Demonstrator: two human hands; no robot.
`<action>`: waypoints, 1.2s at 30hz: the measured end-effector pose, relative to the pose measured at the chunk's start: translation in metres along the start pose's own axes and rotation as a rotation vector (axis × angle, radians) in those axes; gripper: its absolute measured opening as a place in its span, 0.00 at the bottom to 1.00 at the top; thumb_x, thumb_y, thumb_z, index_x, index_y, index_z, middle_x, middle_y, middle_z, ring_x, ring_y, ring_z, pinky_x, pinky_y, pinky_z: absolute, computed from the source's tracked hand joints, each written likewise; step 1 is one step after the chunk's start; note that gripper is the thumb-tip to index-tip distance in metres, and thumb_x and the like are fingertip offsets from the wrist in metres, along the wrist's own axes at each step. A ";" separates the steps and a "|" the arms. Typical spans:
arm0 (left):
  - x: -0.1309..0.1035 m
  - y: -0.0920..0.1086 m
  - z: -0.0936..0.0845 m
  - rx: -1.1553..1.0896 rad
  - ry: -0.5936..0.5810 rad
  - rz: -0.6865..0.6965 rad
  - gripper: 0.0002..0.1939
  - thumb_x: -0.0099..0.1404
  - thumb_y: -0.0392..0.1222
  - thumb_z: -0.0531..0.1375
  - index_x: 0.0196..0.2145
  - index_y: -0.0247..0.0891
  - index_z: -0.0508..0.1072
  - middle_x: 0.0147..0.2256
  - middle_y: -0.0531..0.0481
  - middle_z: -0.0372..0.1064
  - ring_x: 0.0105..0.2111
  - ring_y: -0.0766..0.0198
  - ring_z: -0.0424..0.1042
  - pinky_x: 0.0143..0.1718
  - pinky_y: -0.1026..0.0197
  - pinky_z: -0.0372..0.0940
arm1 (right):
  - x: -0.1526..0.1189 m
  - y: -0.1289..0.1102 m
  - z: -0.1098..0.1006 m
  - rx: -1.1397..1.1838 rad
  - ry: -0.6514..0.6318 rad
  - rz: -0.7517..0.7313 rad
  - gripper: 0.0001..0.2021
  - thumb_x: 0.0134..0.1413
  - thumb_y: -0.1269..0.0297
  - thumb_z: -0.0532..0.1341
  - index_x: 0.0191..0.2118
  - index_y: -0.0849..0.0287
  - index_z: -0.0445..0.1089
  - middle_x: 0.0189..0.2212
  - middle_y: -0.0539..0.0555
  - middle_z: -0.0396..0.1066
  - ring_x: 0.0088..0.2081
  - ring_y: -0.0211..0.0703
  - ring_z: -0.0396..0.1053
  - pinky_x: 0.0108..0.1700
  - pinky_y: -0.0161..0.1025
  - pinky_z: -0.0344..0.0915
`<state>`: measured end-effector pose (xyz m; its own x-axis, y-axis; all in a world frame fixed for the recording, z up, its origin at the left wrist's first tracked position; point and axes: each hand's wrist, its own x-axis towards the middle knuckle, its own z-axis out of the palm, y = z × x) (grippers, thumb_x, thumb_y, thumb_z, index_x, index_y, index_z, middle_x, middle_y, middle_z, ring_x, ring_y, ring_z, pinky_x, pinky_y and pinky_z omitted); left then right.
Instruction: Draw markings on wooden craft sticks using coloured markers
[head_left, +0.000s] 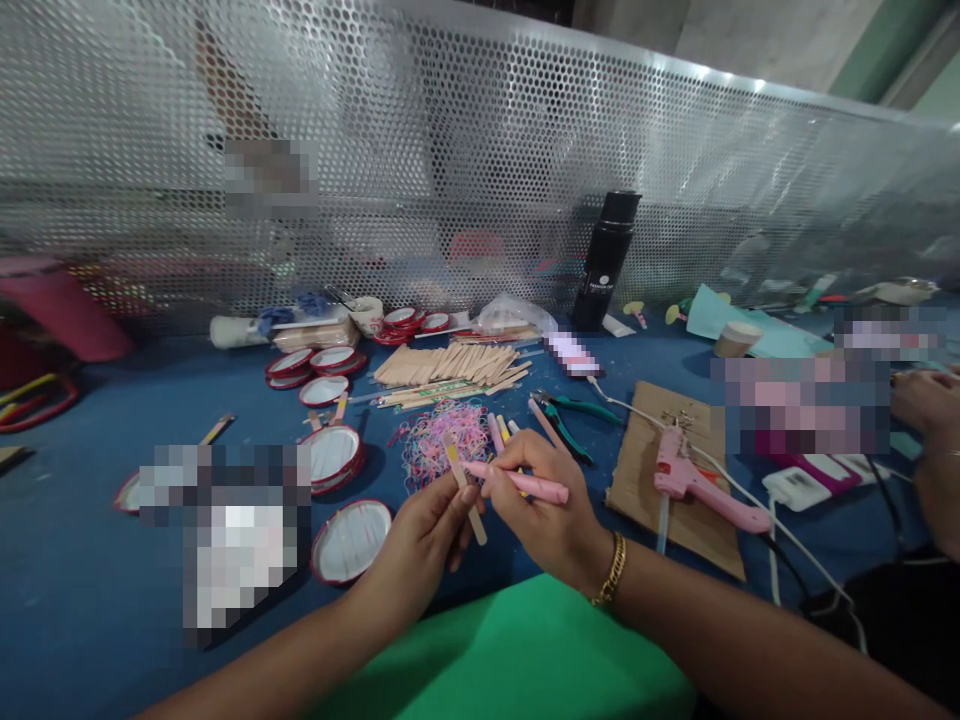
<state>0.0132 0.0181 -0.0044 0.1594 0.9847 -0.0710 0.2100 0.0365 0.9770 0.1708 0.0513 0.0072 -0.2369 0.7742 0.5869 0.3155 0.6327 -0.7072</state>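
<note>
Between the fingers of my left hand [427, 535] is a flat wooden craft stick [477, 525], tilted, with yellow and pinkish colour on its upper end. My right hand [551, 510] grips a pink marker [536, 486] like a pen, its tip close to the coloured part of the stick; whether they touch I cannot tell. Just behind both hands lies a heap of small multicoloured rubber bands [439, 440]. A few more markers [496, 434] rest beside that heap. Left of my left hand is a round white lid with a red rim [352, 540].
Wooden sticks [450, 365] lie piled behind the bands. Teal-handled pliers [577, 410] and a pink glue gun [679, 470] on cardboard [630, 490] are to the right, with cables. A black bottle [606, 262] stands by the perforated metal screen [480, 150]. Another person's hand [930, 410] shows far right.
</note>
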 end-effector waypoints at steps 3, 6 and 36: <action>0.000 0.001 0.001 0.001 -0.005 0.013 0.20 0.67 0.58 0.51 0.32 0.38 0.67 0.20 0.59 0.58 0.17 0.71 0.55 0.19 0.68 0.52 | 0.000 -0.001 0.000 0.000 -0.047 -0.003 0.07 0.59 0.64 0.57 0.29 0.57 0.65 0.25 0.50 0.68 0.30 0.40 0.66 0.34 0.37 0.62; -0.001 0.002 0.001 0.003 0.003 -0.011 0.18 0.67 0.57 0.51 0.32 0.39 0.66 0.20 0.59 0.58 0.17 0.71 0.56 0.18 0.68 0.52 | 0.000 0.000 0.000 -0.016 -0.022 0.001 0.07 0.58 0.65 0.57 0.29 0.57 0.65 0.25 0.50 0.67 0.30 0.40 0.66 0.33 0.37 0.62; 0.000 0.000 0.000 0.037 -0.016 0.038 0.18 0.69 0.56 0.50 0.31 0.39 0.65 0.20 0.59 0.58 0.17 0.71 0.56 0.18 0.68 0.52 | 0.002 -0.003 0.001 0.030 -0.037 0.013 0.08 0.59 0.63 0.57 0.30 0.57 0.66 0.25 0.50 0.69 0.30 0.39 0.66 0.34 0.37 0.62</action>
<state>0.0135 0.0177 -0.0044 0.1830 0.9824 -0.0377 0.2395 -0.0073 0.9709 0.1683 0.0509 0.0094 -0.2669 0.7821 0.5632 0.2910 0.6225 -0.7265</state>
